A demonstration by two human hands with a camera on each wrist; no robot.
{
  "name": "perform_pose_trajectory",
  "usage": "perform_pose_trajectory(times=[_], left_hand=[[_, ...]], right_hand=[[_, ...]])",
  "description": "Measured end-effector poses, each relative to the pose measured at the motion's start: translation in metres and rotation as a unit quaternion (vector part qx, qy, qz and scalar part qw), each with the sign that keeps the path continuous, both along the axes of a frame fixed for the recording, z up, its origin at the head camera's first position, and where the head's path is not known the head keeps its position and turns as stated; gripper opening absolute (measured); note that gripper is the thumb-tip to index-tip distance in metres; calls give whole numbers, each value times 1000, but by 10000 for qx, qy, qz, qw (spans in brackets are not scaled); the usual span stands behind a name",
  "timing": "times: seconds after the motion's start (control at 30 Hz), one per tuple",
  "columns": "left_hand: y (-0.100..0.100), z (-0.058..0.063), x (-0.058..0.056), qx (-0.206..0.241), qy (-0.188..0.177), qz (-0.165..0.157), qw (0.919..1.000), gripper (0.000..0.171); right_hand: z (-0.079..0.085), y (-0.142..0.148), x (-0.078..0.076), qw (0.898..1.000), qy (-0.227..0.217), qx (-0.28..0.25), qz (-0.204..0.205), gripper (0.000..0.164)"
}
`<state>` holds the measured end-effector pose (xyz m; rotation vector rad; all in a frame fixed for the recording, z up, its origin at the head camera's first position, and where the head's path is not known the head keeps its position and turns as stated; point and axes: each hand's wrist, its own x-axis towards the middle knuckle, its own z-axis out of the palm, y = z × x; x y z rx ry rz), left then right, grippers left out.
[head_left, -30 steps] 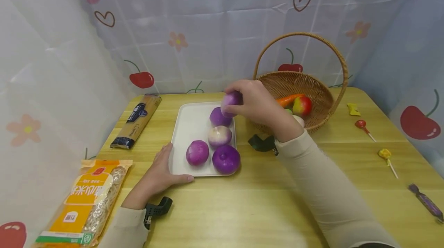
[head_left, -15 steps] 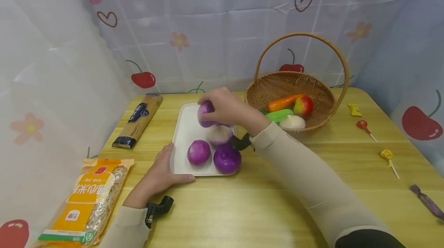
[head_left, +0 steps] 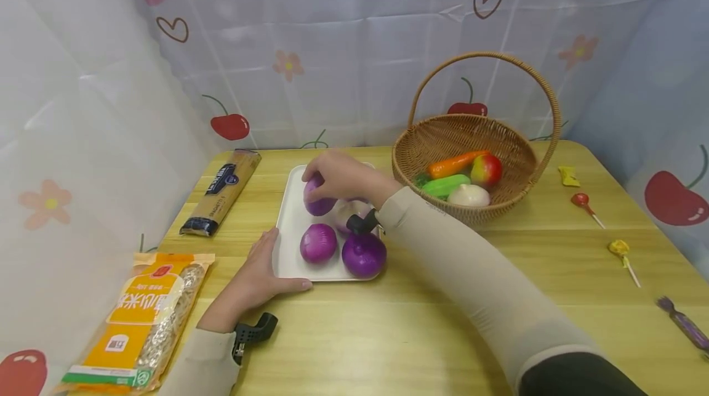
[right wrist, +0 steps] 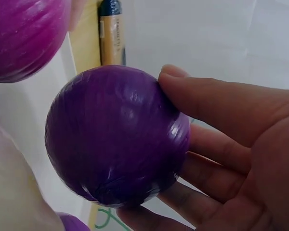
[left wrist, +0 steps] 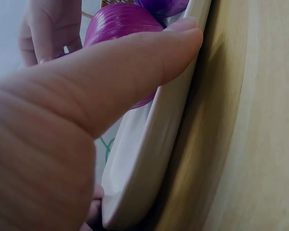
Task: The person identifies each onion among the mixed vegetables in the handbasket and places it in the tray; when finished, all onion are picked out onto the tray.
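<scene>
My right hand (head_left: 346, 175) pinches a smooth purple onion (right wrist: 115, 137) between thumb and fingers, over the far left part of the white tray (head_left: 293, 214). A magenta onion (head_left: 318, 243) and a dark purple onion (head_left: 364, 255) sit in the tray's near part. Behind them, a white-and-purple onion (head_left: 343, 211) is partly covered by my right wrist and its camera. Another purple bit (right wrist: 73, 222) shows at the bottom of the right wrist view. At the tray's near left corner rests my left hand (head_left: 255, 276), its fingers along the left side and its straight thumb along the front rim.
At the back right stands a wicker basket (head_left: 404, 153) with a carrot (head_left: 456, 164), a green vegetable (head_left: 445, 185), a red-yellow fruit (head_left: 487, 170) and a white bulb (head_left: 469, 195). Spaghetti (head_left: 221, 193) and a noodle packet (head_left: 138, 322) lie left; several sweets, including a red lollipop (head_left: 580, 200), lie right.
My right hand has carried the purple onion leftward from the tray's far right edge and lowered it toward the far left part. My left hand has stayed at the corner.
</scene>
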<state>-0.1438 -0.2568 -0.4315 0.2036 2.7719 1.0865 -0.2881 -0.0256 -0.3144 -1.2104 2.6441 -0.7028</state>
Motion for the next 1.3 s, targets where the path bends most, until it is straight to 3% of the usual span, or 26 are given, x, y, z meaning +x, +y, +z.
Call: perform_pose_trajectory(times=[0.23,0.5,0.97,1.3], left_hand=[[0,-1,0,42,24,17,10000,145],[1,2,1,-22,-4,-35,10000,144],[1,3,3,-49,-77,59,9999,144],[0,0,2,1,0,11,10000,144]], right_hand=[[-12,-11,-9,9992,-300,279,16,42],[-19,-19,-8,9963,-440,729,138,46],[-22,-25,-3,9942,-130,925,543,48],[-19,-14,6,9959,-14,801,415,49]])
